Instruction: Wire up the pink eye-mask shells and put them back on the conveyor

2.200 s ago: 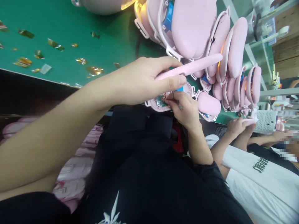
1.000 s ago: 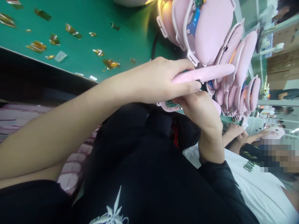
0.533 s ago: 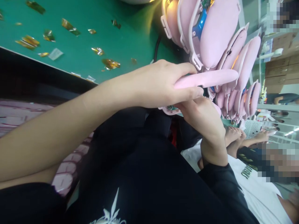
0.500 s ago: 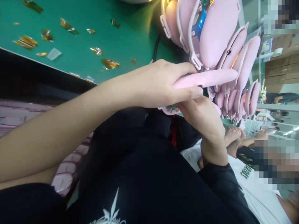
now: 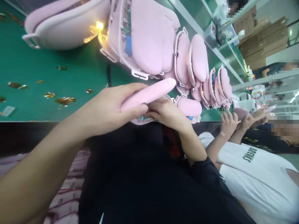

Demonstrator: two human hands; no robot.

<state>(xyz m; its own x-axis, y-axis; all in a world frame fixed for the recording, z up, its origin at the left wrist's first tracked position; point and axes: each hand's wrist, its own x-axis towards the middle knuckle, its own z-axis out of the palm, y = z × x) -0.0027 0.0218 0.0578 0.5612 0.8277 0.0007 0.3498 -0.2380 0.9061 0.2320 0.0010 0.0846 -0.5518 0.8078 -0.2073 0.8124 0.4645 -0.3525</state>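
My left hand (image 5: pixel 109 104) grips a smooth pink rounded cover (image 5: pixel 151 91) between thumb and fingers, its rounded end pointing up to the right. Just below and to the right, my right hand (image 5: pixel 169 113) has its fingers curled at an open pink casing half (image 5: pixel 137 120). A bit of green circuit board shows inside that casing half, at the right fingertips. The cover and my left hand hide most of it. Whether the cover touches the casing half cannot be made out.
Pink casings (image 5: pixel 149 37) with strap loops stand in a row along the green table (image 5: pixel 84 105), some showing boards and blue parts. Scraps of amber film (image 5: pixel 65 101) lie at left. More pink pieces (image 5: pixel 70 189) are stacked below the table edge. A co-worker in a white shirt (image 5: pixel 254 165) sits at right.
The view has swung, so the table and the casing row show more fully and my hands appear further left. The pink cover stays in my left hand; my right hand remains at the casing half.
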